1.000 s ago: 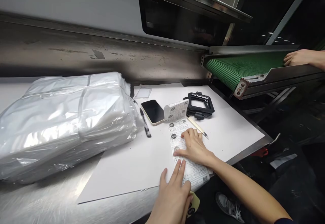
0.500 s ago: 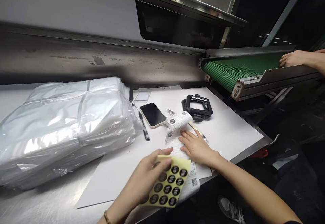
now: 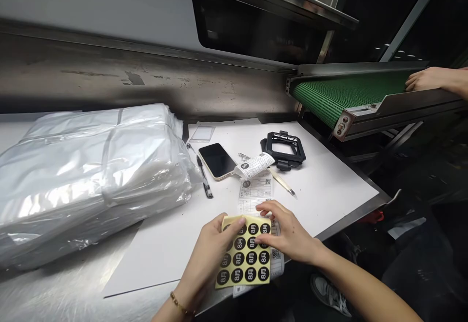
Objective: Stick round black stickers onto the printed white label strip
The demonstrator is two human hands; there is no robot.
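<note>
A stainless steel table [image 3: 73,283] is seen, with a white board [image 3: 146,263] laid on it and a green mesh conveyor belt [image 3: 347,93] at far right. A co-worker's hand [image 3: 426,79] is rested on the conveyor's near edge. At left on the table, a large bundle of clear plastic wrap [image 3: 95,176] is lying; its contents appear flat and stacked, but cannot be identified. On the board, a black plastic frame [image 3: 283,149] is placed far right, with a smartphone [image 3: 216,160] to its left and a black pen [image 3: 204,177] beside the phone. A pale-handled pointed tool [image 3: 281,183] is lying just right of a printed label strip [image 3: 254,190], which runs toward the near edge, its far end curled.

A yellow-backed sticker sheet [image 3: 243,258] is held above the strip's near end, between both hands, with 4 rows of round black 8月 stickers. The left hand [image 3: 208,258] is at the sheet's left side, its thumb [image 3: 237,224] pressed on the sheet's face. The right hand [image 3: 288,236] is at the right side, fingers slightly spread, thumb [image 3: 260,240] on the stickers. Whether a sticker is pinched cannot be told.
</note>
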